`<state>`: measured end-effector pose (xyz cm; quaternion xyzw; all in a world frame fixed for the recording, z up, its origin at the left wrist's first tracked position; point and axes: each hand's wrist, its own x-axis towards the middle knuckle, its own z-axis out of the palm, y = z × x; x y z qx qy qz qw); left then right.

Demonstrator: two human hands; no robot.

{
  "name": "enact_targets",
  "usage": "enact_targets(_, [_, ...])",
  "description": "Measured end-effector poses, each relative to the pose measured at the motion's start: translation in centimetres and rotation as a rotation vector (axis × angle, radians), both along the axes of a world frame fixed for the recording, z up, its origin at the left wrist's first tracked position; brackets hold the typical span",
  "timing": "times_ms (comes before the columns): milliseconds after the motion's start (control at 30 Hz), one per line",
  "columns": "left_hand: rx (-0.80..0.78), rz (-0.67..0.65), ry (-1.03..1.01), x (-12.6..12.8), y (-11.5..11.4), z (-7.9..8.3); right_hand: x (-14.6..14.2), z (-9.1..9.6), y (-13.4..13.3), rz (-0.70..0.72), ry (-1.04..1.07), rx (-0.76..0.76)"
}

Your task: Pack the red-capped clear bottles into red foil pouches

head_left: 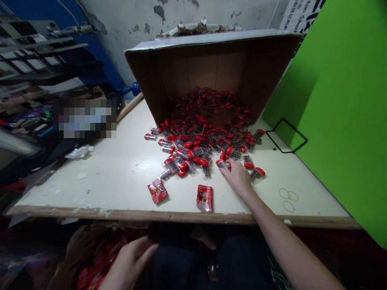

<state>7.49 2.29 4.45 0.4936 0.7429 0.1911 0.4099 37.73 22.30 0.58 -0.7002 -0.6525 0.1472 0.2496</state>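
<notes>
My right hand (237, 177) is on the table at the front of a spilled heap, its fingers closed on a small clear container with a red cap (222, 164). Many similar red-capped containers (198, 139) with dark round pieces inside spread out of a cardboard box (145, 86) lying on its side. My left hand (130, 259) is low in front of the table edge, slightly blurred, thumb and fingers apart with nothing visible in them. Beside it, below the table, are many red packets (99, 257). Two red printed packets, one left (157, 191) and one nearer the middle (205, 198), lie near the front edge.
A green panel (341, 108) borders the table's right side, with a black wire frame (287, 135) against it. Rubber bands (288, 195) lie at the right. Crumpled white paper (80, 152) is at the left, beyond it a cluttered shelf (36, 60).
</notes>
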Motion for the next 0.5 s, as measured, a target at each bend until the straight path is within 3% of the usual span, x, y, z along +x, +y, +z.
enact_targets(67, [0.147,-0.086,-0.067,3.9,3.2,0.0,-0.2,0.0,-0.3,-0.018,-0.001,-0.022])
enact_targets(133, [0.247,-0.087,-0.027,7.7,6.4,-0.3,0.1,0.2,-1.1,-0.017,0.018,-0.039])
enact_targets(233, [0.263,-0.037,0.114,11.4,10.0,-1.4,1.0,0.4,-3.1,-0.011,0.076,-0.05])
enact_targets(400, [0.238,0.011,0.143,12.1,11.5,-3.5,1.2,0.3,-7.1,-0.046,0.205,-0.075])
enact_targets(500, [0.249,-0.001,0.126,11.4,11.2,-3.7,-0.4,0.2,-8.6,-0.008,0.466,-0.144])
